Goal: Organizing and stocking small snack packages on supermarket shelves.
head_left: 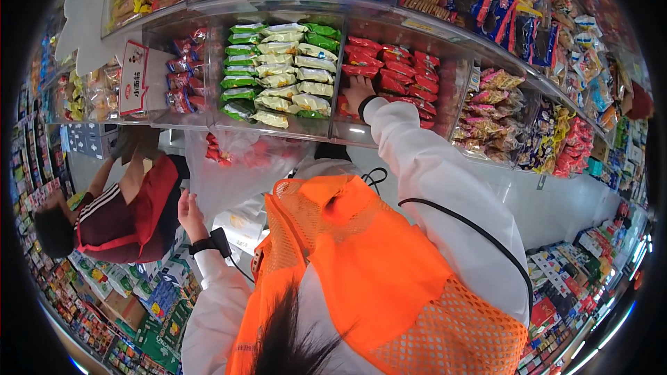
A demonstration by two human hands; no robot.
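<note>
My right hand (359, 92) reaches into a clear plastic bin, its fingers on the red snack packets (398, 75) lined up there in rows. Whether it grips one cannot be told. My left hand (190, 212) is at the edge of a translucent plastic bag (213, 187) below the shelf and seems to hold it; the fingertips are partly hidden. Red packets (219, 151) show through the upper part of the bag. Left of the red packets' bin, another bin holds green and pale yellow packets (276, 70).
A clear shelf edge (292, 2) curves across, with more snack bins above. Pink-wrapped snacks (495, 96) fill a bin to the right. Another person (125, 213) in dark red clothing bends at the left. White bags (242, 226) hang or stand beside my vest.
</note>
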